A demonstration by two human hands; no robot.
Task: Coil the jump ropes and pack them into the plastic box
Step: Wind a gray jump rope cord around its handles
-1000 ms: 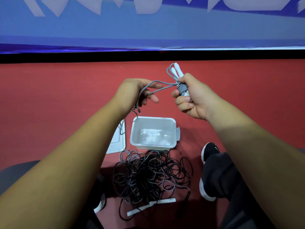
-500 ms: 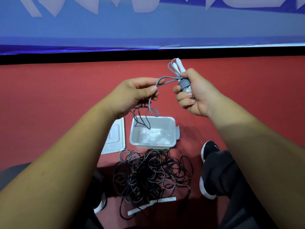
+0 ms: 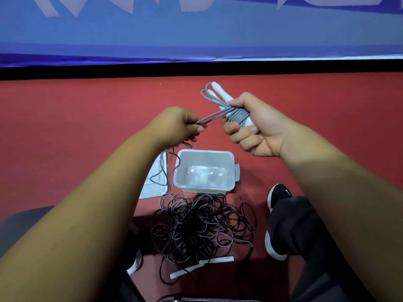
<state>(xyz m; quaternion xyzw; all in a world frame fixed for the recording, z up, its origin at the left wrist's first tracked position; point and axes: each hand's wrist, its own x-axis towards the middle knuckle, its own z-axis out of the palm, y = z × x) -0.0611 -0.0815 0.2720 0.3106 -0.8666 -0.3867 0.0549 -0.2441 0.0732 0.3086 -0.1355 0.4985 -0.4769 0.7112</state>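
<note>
right hand (image 3: pixel 257 127): fingers curled tight round the grey rope (image 3: pixel 236 115) bundle, thumb on top; held up above the box, toward its right side.
grey rope: cord wound several turns round two white handles (image 3: pixel 220 92); handle tips and a few cord loops stick out past the thumb, away from the box.
left hand (image 3: pixel 174 125): fingertips pinch a doubled strand of the same rope, pulled taut across to the bundle; above the box's left edge.
loose tail (image 3: pixel 162 171): hangs from the left hand, drops just left of the box, in front of the lid.
box (image 3: pixel 205 151): clear plastic, open, on the floor under the gap between the hands; latch tab on its right wall.
lid (image 3: pixel 152 188): flat on the floor, touching or just beside the box's left side; partly hidden by the left forearm and the tail.
tangle (image 3: pixel 200 225): black and grey cords heaped on the near side of the box, reaching its near wall.
floor handles (image 3: pixel 218 260): two white ones at the tangle's near edge.
shoe (image 3: pixel 278 194): black, white sole, right of the box and near the tangle; dark trouser leg covers its heel.
floor (image 3: pixel 65 127): red.
banner (image 3: pixel 196 29): blue, beyond the box.
</note>
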